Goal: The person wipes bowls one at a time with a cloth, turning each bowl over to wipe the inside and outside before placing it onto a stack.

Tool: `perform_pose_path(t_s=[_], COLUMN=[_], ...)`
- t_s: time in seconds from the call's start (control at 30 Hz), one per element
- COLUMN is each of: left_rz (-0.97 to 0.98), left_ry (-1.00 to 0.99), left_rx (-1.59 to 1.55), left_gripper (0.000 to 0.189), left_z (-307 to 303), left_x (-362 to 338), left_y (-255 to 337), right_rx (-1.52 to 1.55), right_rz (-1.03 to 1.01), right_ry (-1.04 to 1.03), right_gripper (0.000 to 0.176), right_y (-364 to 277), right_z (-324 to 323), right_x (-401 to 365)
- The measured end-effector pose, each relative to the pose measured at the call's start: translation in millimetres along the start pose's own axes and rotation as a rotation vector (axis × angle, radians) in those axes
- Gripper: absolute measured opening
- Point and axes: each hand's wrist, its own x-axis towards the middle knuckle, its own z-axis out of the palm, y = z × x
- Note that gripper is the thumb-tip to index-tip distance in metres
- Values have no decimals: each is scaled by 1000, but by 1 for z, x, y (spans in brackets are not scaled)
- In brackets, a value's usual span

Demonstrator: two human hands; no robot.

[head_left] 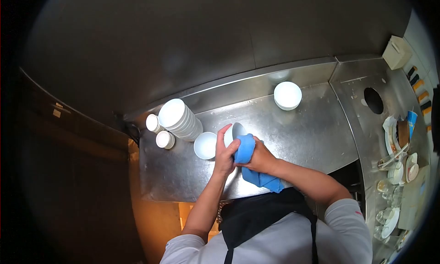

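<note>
Tilted between my hands is a white bowl point(235, 130), above the front half of the steel counter. My left hand point(224, 155) grips its left side, fingers wrapped round the wall. A blue cloth point(246, 147) is bunched in my right hand point(262, 158) and pressed over the bowl's right rim; its loose end hangs toward my apron. Just left of my left hand, another white bowl point(205, 145) rests on the counter. Behind that rises a tall leaning stack of white bowls point(176, 117). A short stack of bowls point(288, 95) stands at the back right.
Two small stacks of little white cups point(165, 139) stand at the counter's point(316, 140) left end. On the right, a side counter with a round hole point(373, 100) carries plates, glasses and a blue-wrapped item point(412, 121). A dark wall point(206, 39) rises behind.
</note>
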Motion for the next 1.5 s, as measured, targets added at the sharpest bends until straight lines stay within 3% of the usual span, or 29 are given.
perform_pose_path(t_s=[0.03, 0.1, 0.17, 0.23, 0.3, 0.33, 0.43, 0.47, 0.57, 0.6, 0.73, 0.83, 0.97, 1.03, 1.1, 1.13, 1.2, 1.27, 1.3, 1.37, 1.43, 1.5], left_rz=[-4, -217, -360, -399, -420, -431, -396, -413, -433, -442, -293, -154, -45, -65, -85, -15, 91, 190, 172, 123, 259, 585], left_ry=[16, -39, -36, -51, -66, -76, -10, -37, 74, 65, 94, 61, -189, -103, 27, 54, 69, 70, 47, 9, 7, -80], left_rx=[66, -259, -349, -382, -385, -382, -251, -218, -259, -298, -250, -357, -292, -314, -326, -335, 83, 506, 388, 158, 359, 749], left_gripper=[48, 49, 50, 50, 50, 50, 49, 50, 50, 48, 49, 52, 53, 54, 57, 49, 33, 21, 23, 27, 26, 28], left_z=[-4, -19, -17, -10, -8, -7, 2, -9, -1, 0, 15, 8, 5, 6, 11, 13, 17, 22, 25, 28, 28, 28], left_x=[1, 7, 9, 10, 13, 13, 12, 15, 11, 9, -1, 0, -14, -20, -24, -23, -27, -31, -29, -30, -28, -24], left_y=[-8, -13, 3, 9, 5, 6, 13, 2, 0, 3, 6, -5, -7, -10, -9, -15, -22, -27, -28, -29, -31, -19], right_rx=[23, 320, 648, 355, -70, -218, -153, -43, -104, 81, 846, 888, 652, 559, 82, -153, 325, -96, -198, 452, 991, 1597], right_rz=[20, 133, 244, 111, -261, -333, -140, 16, -47, 84, 259, 345, 441, 475, 241, 121, -45, -21, -69, 287, 598, 762], right_ry=[35, 121, 170, 80, -48, -151, -21, -46, -26, 63, 85, 377, 688, 763, 562, 452, 344, 333, 334, 340, 326, 265], right_gripper=[36, 37, 42, 54, 60, 70, 70, 86, 75, 63, 49, 28, 18, 19, 26, 31, 50, 60, 55, 52, 50, 57], right_y=[-7, -17, -16, -1, 2, 4, 15, 16, 23, -4, 2, 17, 39, 49, 66, 59, 20, 0, 3, 12, 20, 26], right_z=[-3, -21, -49, -57, -63, -51, -23, -9, 19, -4, -22, -32, -49, -50, -22, -17, -4, -12, -20, -20, -36, -39], right_x=[0, 2, 5, 6, 13, 11, -2, -9, -23, -16, 2, 17, 31, 27, -2, -10, -12, -6, 2, 7, 18, 28])
